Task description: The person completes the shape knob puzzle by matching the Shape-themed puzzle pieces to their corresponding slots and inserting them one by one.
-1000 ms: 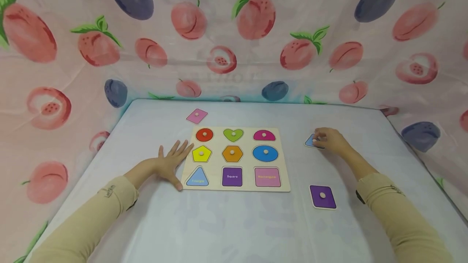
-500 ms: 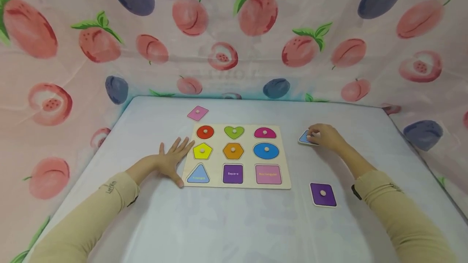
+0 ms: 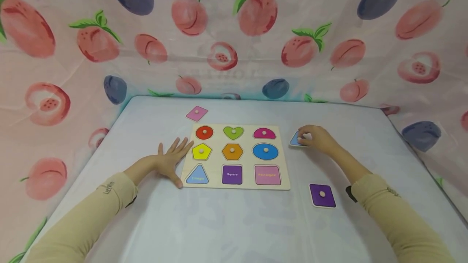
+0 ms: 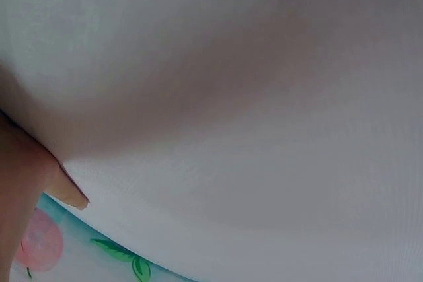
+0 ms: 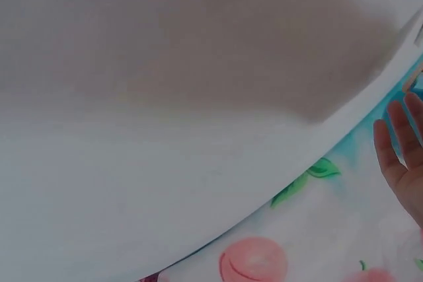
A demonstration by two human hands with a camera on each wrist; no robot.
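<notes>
My right hand [image 3: 317, 138] pinches the small knob of a light blue triangle puzzle piece [image 3: 295, 139], just right of the wooden puzzle board [image 3: 215, 169]; the fingers cover part of the piece. My left hand [image 3: 170, 162] lies with fingers spread at the board's left edge, fingertips and thumb right at it. Knobbed shapes fill the upper two rows, among them a red circle [image 3: 204, 132] and a blue oval [image 3: 265, 151]. The bottom row shows a printed triangle [image 3: 198, 175], square [image 3: 232, 175] and rectangle [image 3: 268, 175]. In the right wrist view, fingers of the right hand [image 5: 404, 143] appear at the edge.
A purple square piece [image 3: 322, 195] with a knob lies right of the board, nearer the front. Behind the board's left corner is a pink piece [image 3: 197, 113]. The white tabletop [image 3: 234, 226] meets a fruit-patterned cloth [image 3: 153, 76] at the back and sides.
My right hand has moved left toward the board, bringing the light blue triangle piece along. The left hand keeps its place at the board's left edge.
</notes>
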